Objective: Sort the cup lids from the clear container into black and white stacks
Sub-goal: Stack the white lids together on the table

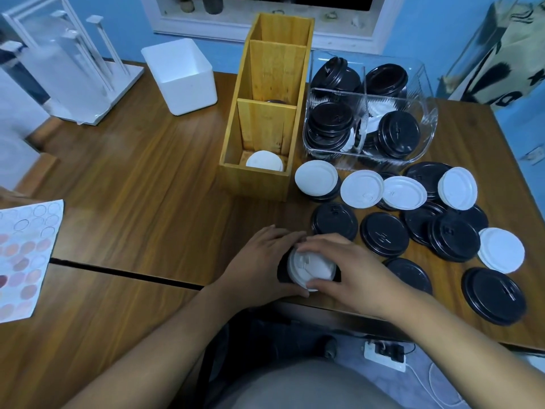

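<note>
A white lid (309,268) lies on top of a black lid (283,271) at the table's near edge. My left hand (259,270) curls round them from the left, and my right hand (351,271) grips them from the right, fingers over the top. The clear container (424,134) at the back right holds several black lids and some white ones. Loose black lids (384,238) and white lids (362,188) are spread on the table in front of it. The wooden divided box (253,178) has a white lid (264,162) in its nearest compartment.
A white square bin (182,76) stands at the back, left of the wooden box. A white rack (73,72) occupies the far left corner. A sheet of round stickers (23,258) lies at the left edge. A seam (124,273) runs between two tabletops.
</note>
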Demonstrator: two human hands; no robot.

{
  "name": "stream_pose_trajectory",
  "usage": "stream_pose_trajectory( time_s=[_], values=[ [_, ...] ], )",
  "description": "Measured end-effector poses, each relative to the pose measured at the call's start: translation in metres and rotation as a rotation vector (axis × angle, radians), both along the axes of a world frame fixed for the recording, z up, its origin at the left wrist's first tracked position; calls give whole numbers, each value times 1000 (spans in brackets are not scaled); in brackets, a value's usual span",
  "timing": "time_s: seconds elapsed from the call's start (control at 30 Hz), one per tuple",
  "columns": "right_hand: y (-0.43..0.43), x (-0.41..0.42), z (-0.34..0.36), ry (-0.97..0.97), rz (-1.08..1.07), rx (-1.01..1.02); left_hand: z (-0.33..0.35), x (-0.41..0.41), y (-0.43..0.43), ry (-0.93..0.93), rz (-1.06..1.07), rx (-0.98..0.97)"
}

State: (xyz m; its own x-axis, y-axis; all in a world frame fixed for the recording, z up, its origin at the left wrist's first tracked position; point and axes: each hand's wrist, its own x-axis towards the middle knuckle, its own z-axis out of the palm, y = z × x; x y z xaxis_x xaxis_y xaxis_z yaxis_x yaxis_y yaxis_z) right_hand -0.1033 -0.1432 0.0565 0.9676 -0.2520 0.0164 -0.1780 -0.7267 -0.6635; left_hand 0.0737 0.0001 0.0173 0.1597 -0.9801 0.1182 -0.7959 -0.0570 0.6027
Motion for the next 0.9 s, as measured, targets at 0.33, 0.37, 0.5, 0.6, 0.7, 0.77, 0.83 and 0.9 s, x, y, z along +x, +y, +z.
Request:
stream_pose_trajectory(
  time_s=[0.33,0.37,0.5,0.6,0.7,0.77,0.83,0.9],
  values=[
    [6,3,-1,-84,-84,51,3,3,4,65,6,-31],
    [10,2,-3,-129,-96,46,4,7,6,51,12,-30],
    [14,-13,-7,-211,-96,-74,10,39,23,-16,112,-7],
    [10,-29,-4,-214,-110,-187,16,75,39,-12,240,-3],
    [8,-44,-3,-197,-137,-264,22,98,45,7,290,36],
    [7,-59,-3,-178,-177,-301,25,100,43,-12,280,53],
    [2,-78,-5,-145,-210,-342,28,91,41,-30,302,41],
    [-4,-97,-10,-97,-233,-371,32,74,38,-70,350,-104]
  ],
)
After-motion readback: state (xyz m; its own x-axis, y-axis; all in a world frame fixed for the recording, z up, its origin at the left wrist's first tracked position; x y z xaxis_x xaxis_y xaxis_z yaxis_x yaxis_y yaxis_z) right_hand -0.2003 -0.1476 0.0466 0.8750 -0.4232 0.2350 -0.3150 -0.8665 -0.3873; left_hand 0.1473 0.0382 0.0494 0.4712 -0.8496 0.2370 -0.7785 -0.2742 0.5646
